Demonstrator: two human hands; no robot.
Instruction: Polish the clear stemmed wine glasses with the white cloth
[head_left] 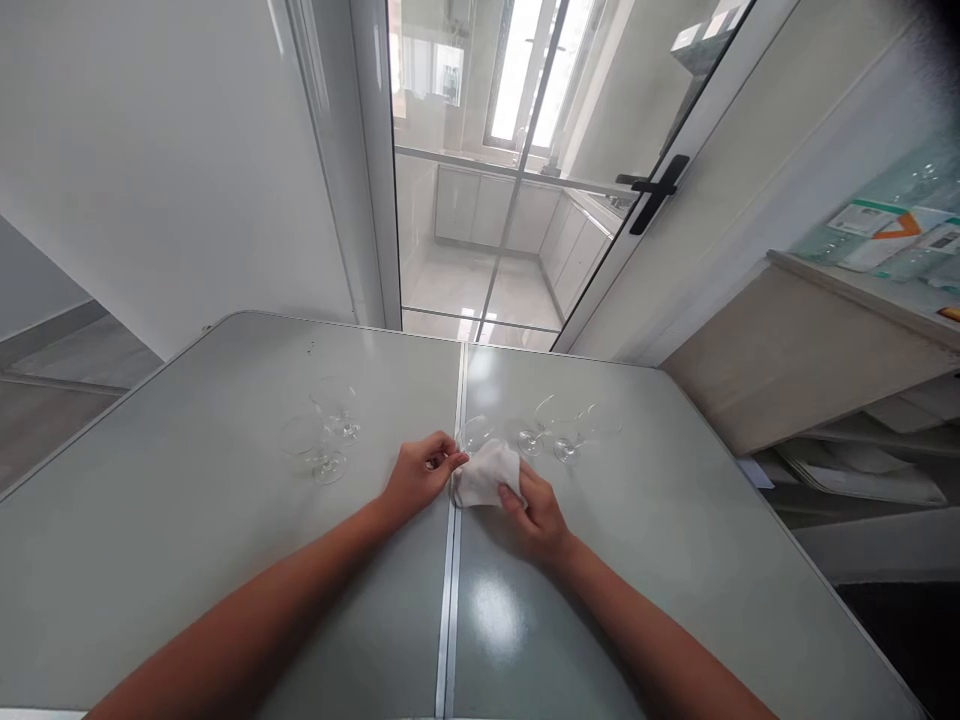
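Observation:
Near the table's middle seam, a clear wine glass point(474, 432) is partly hidden behind a white cloth point(486, 475). My left hand point(426, 468) pinches the glass, thumb and forefinger closed at its left side; the exact spot of the grip is hard to make out. From the right, my right hand point(534, 508) grips the cloth and presses it against the glass. Two more stemmed glasses, a front one point(328, 467) and a back one point(346, 427), stand left of my hands. To the right are another two, a nearer one point(567, 450) and one beside it point(531, 440).
The grey-green table point(225, 560) has a metal strip down its middle. Beyond its far edge is a glazed door point(480, 260) with a black handle point(660, 190). At the right, a shelf unit point(810, 350) holds wrapped plastic bottles point(892, 230).

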